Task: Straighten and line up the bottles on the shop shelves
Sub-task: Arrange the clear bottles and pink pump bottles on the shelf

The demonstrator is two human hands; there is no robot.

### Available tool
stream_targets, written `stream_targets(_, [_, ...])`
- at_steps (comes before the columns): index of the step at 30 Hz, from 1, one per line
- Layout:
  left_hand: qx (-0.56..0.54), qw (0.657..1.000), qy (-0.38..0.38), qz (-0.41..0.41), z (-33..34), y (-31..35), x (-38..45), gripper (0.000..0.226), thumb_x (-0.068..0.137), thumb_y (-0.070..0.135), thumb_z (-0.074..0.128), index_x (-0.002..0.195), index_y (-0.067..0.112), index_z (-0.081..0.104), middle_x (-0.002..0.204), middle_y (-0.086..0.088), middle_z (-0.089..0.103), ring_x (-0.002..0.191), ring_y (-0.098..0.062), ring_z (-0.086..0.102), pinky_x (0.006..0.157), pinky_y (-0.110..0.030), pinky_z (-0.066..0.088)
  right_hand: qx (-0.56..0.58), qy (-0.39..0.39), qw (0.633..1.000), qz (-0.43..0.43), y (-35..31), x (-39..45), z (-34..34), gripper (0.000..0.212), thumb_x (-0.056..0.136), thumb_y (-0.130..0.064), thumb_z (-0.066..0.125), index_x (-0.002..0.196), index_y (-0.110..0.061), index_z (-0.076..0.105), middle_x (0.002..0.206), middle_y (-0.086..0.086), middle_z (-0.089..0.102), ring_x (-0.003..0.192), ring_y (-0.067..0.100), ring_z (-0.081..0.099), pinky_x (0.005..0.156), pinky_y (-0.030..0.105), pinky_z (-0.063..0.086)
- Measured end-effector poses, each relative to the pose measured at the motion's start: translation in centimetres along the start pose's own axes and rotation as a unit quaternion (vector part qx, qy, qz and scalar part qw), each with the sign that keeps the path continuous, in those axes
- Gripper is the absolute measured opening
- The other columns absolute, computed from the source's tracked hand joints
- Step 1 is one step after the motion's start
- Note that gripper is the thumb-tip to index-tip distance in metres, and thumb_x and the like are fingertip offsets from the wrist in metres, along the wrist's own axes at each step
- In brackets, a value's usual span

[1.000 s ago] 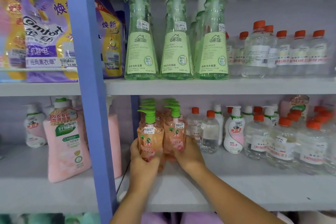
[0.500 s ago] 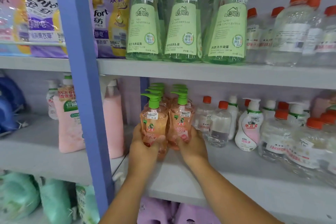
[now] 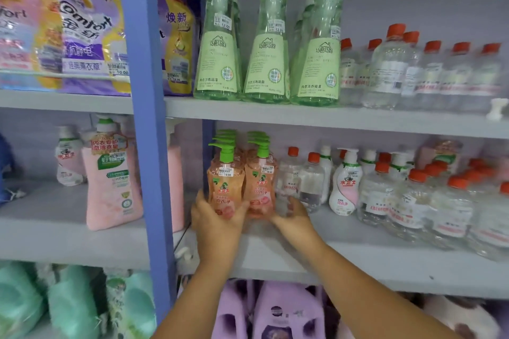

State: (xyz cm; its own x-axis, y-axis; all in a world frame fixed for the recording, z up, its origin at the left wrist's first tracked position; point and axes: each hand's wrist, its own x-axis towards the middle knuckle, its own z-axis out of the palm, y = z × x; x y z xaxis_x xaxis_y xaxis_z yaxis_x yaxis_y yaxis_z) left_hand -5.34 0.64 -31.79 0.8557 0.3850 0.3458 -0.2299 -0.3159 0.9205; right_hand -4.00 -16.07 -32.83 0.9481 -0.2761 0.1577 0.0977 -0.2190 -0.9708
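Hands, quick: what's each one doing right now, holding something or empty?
Left hand: fingers curled round the left orange pump bottle, holding it.
Right hand: fingers on the right orange pump bottle, gripping its lower side.

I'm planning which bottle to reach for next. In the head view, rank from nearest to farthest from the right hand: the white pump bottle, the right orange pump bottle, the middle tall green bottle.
1. Right orange pump bottle, at the right hand.
2. White pump bottle, same shelf, rightward.
3. Middle tall green bottle, shelf above.
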Motion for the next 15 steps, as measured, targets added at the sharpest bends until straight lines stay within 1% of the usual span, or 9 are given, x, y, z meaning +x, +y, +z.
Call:
stream_targets(1, [-0.005,1.0,0.006,0.006,0.0,0.7,-1.3,0.1,0.072,0.047,0.086,0.149,0.008,0.036,0.144,-0.014,0.045,0.134,-0.032,0.045,0.105,-0.044,0.043,-0.013,0.006,1.0,0.014,-0.2,-1.0,-1.2,0.078,0.079,-0.051,0.082,0.145,-0.025,0.046,0.138,-0.01,0.053,0.126,0.016,0.054,0.092,0.026,0.051])
stream_targets(3, [-0.036,0.999,-0.008,0.011,0.7,2.1,-3.9,0.087,0.075,0.047,0.083,0.144,0.012,0.042,0.141,-0.01,0.048,0.131,-0.03,0.047,0.105,-0.042,0.042,-0.032,0.024,0.999,0.017,-0.5,-3.0,-4.3,0.089,0.081,-0.056,0.078,0.153,-0.024,0.038,0.15,-0.003,0.045,0.133,0.017,0.049,0.103,0.036,0.05])
stream_targets(4, [-0.056,0.998,-0.034,0.011,1.5,2.8,-5.2,0.082,0.077,0.048,0.081,0.143,0.014,0.044,0.141,-0.007,0.049,0.131,-0.027,0.048,0.107,-0.04,0.042,-0.033,0.03,0.999,0.006,-1.0,-4.0,-6.2,0.086,0.082,-0.055,0.076,0.153,-0.024,0.038,0.15,-0.003,0.046,0.133,0.015,0.049,0.101,0.034,0.051])
stream_targets(5, [-0.073,0.995,-0.072,0.01,2.5,3.6,-6.3,0.079,0.08,0.048,0.079,0.143,0.017,0.044,0.143,-0.003,0.048,0.132,-0.024,0.047,0.108,-0.037,0.04,-0.029,0.038,0.999,-0.005,-1.3,-4.8,-8.2,0.08,0.085,-0.053,0.075,0.151,-0.024,0.041,0.147,-0.005,0.049,0.13,0.012,0.051,0.095,0.028,0.051])
stream_targets(7, [-0.089,0.985,-0.147,0.015,5.3,5.1,-8.5,0.074,0.083,0.047,0.078,0.143,0.021,0.044,0.144,0.002,0.046,0.127,-0.015,0.046,0.105,-0.029,0.036,-0.013,0.058,0.998,-0.034,-2.4,-6.4,-12.7,0.069,0.087,-0.05,0.074,0.146,-0.028,0.045,0.139,-0.011,0.053,0.123,0.006,0.054,0.085,0.02,0.046])
stream_targets(9, [-0.093,0.975,-0.199,0.026,8.4,7.0,-10.5,0.066,0.083,0.047,0.078,0.138,0.026,0.047,0.139,0.005,0.048,0.116,-0.008,0.046,0.1,-0.026,0.037,0.001,0.083,0.995,-0.057,-3.0,-7.6,-17.6,0.064,0.088,-0.049,0.074,0.143,-0.033,0.046,0.135,-0.014,0.055,0.118,-0.001,0.055,0.084,0.019,0.046])
stream_targets(10, [-0.095,0.971,-0.22,0.03,10.1,8.0,-11.5,0.062,0.083,0.048,0.077,0.134,0.031,0.048,0.137,0.007,0.049,0.113,-0.007,0.047,0.099,-0.029,0.041,0.001,0.097,0.993,-0.061,-3.0,-8.1,-20.1,0.063,0.088,-0.048,0.074,0.142,-0.034,0.046,0.133,-0.016,0.055,0.115,-0.004,0.055,0.082,0.017,0.046])
stream_targets(12, [-0.093,0.961,-0.26,0.035,13.6,9.9,-13.8,0.058,0.081,0.052,0.077,0.129,0.036,0.047,0.137,0.009,0.05,0.114,-0.008,0.051,0.098,-0.032,0.047,-0.006,0.123,0.99,-0.062,-2.0,-8.7,-25.4,0.058,0.088,-0.044,0.074,0.139,-0.036,0.046,0.131,-0.017,0.055,0.113,-0.005,0.056,0.081,0.017,0.047])
stream_targets(15, [-0.101,0.946,-0.305,0.041,19.6,12.5,-17.7,0.062,0.081,0.049,0.079,0.134,0.033,0.05,0.138,0.01,0.052,0.122,-0.01,0.054,0.102,-0.032,0.047,-0.007,0.179,0.982,-0.057,0.6,-8.8,-33.7,0.057,0.09,-0.037,0.075,0.14,-0.034,0.048,0.132,-0.013,0.057,0.113,0.002,0.06,0.086,0.023,0.051])
